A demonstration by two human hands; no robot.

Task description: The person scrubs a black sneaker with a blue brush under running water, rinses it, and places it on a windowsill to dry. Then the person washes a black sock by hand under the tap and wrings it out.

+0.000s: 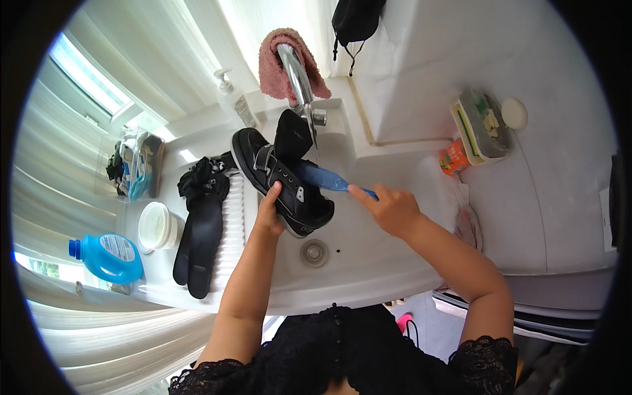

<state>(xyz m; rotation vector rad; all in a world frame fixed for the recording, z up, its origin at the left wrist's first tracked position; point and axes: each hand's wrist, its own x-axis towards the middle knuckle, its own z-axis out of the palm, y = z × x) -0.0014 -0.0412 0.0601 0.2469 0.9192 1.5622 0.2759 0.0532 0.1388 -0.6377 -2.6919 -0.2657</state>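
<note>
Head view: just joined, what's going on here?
A person has a black shoe in the left hand, held over a white sink below the tap. The right hand has its grip on the handle of a blue brush, whose head is at the shoe beside its raised tongue. Two black insoles lie to the left, next to the ridged strip.

Your white sink [375,280] in a daylit room.
Left of the sink you see pale, pleated curtains [158,52] and a bright window [90,74]; more curtain hangs behind the sink. To its right stands a whitish wall [559,204] with thin seams; below its front edge you catch light grey floor [424,317].
</note>
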